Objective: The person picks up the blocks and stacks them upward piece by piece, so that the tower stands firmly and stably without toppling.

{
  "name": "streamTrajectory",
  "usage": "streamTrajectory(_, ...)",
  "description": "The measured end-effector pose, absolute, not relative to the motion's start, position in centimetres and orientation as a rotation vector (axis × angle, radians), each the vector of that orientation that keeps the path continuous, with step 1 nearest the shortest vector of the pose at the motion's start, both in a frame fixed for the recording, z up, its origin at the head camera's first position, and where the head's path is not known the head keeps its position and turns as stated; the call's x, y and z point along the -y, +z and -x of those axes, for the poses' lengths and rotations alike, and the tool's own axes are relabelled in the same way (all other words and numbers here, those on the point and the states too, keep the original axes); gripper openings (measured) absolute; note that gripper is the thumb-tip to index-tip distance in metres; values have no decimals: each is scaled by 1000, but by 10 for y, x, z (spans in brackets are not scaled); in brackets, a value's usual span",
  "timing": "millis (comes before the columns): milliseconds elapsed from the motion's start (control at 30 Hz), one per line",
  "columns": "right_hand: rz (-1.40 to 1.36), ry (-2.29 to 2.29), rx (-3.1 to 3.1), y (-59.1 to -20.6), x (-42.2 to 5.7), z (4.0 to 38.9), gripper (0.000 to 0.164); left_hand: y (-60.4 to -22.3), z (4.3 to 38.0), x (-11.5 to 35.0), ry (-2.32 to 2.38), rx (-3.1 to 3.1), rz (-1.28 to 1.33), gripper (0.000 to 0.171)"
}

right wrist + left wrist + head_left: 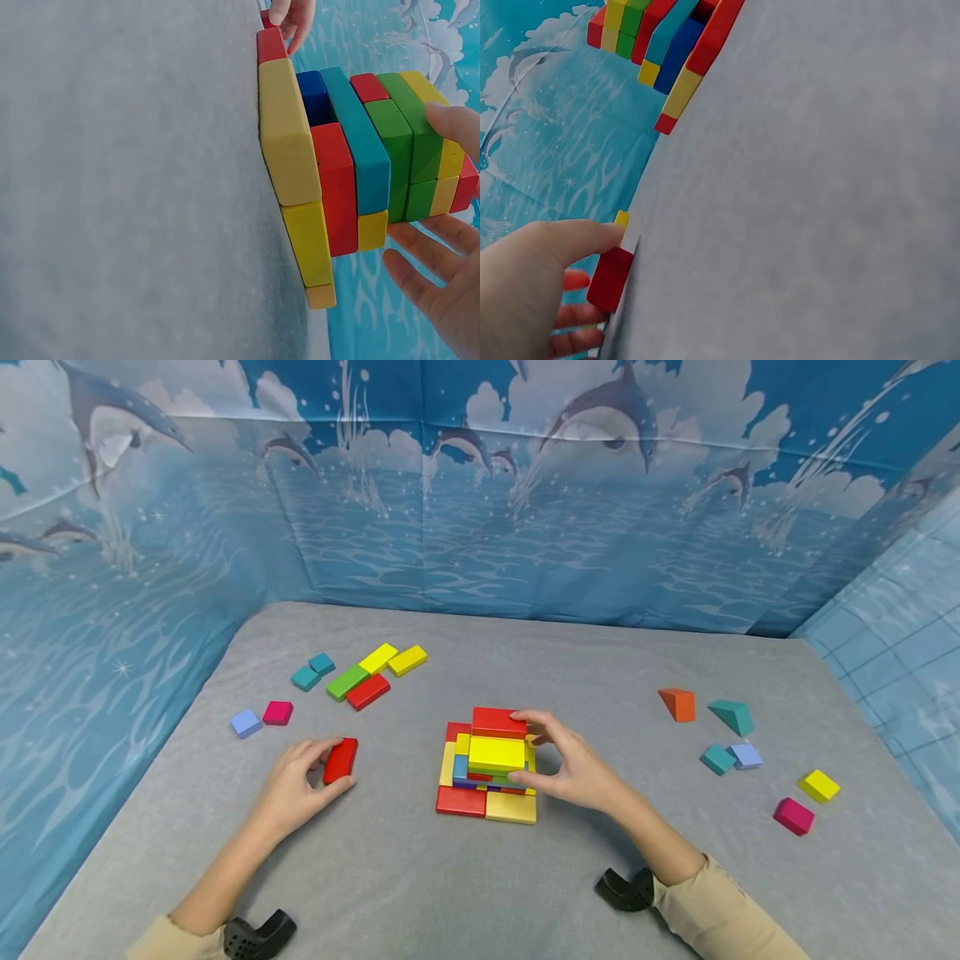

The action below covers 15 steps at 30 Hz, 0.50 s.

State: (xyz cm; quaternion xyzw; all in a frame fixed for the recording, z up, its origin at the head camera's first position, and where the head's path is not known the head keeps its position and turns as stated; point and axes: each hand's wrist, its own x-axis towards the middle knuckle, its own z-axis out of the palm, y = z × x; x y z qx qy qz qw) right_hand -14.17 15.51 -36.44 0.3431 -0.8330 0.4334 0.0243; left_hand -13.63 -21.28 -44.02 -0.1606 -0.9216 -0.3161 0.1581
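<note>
My left hand (296, 785) pinches a flat red block (341, 761) low over the grey cloth, thumb at one end and fingers at the other. In the left wrist view the thumb lies at the top edge of that red block (611, 281). My right hand (573, 768) is beside a stepped tower of coloured blocks (461, 802). Its thumb touches the upper yellow block (497, 754), and its forefinger reaches the red block on top (498, 721). The right wrist view shows the other fingers (420, 259) spread loosely by the tower's green blocks (420, 135).
Behind the left hand lie yellow, green, red, teal, pink and light blue blocks, among them a green block (348, 682). On the right are an orange wedge (678, 704), a teal wedge (732, 717), a pink block (793, 816) and others. A dolphin-print curtain (480, 527) borders the table.
</note>
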Motion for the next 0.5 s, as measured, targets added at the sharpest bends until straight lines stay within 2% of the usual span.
streamTrajectory(167, -1061, 1342, 2580, -364, -155, 141, 66, -441, 135, 213, -918, 2618, 553, 43)
streamTrajectory(500, -1059, 1339, 2587, -364, -155, 142, 66, -439, 136, 208, -996, 2519, 537, 38)
